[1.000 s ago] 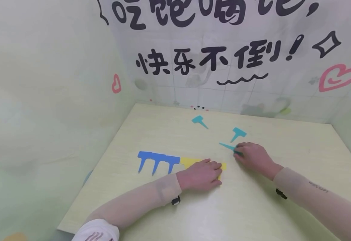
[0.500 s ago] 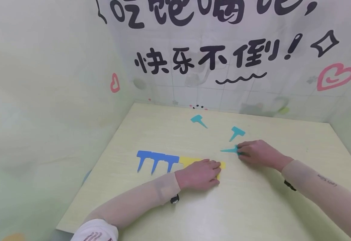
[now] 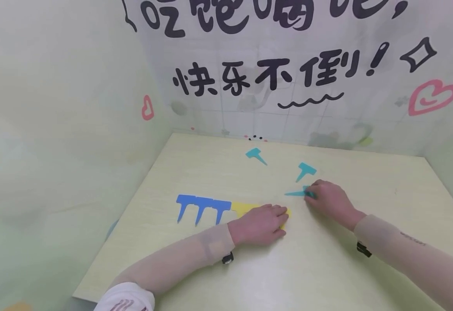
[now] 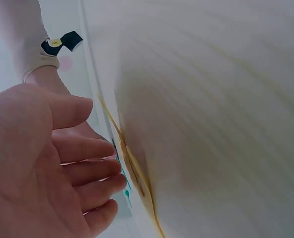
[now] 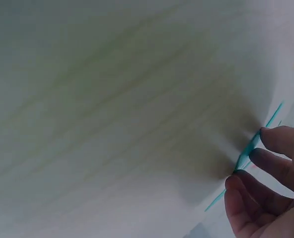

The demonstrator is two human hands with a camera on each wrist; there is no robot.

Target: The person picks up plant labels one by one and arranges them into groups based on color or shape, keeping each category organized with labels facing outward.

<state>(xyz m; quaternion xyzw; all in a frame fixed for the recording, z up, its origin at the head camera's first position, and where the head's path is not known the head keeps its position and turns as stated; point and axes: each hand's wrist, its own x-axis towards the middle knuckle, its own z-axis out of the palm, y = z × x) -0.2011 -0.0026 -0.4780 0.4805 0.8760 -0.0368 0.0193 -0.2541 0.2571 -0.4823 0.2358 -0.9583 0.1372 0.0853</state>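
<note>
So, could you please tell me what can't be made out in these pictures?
Head view: count of yellow T-shaped tags, hidden by the left hand.
Head view: crossbar of the pinched teal tag, partly covered by the right hand.
Head view: upper black lettering, cut off by the top edge.

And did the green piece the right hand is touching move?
Yes, the green piece turned, its pointed tip swinging away from the table's back edge.

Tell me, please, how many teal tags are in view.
3: a teal tag near the back edge of the table, a second tag nearer and to its right, and a third tag held and partly covered by the right hand. Others may be hidden.
</note>
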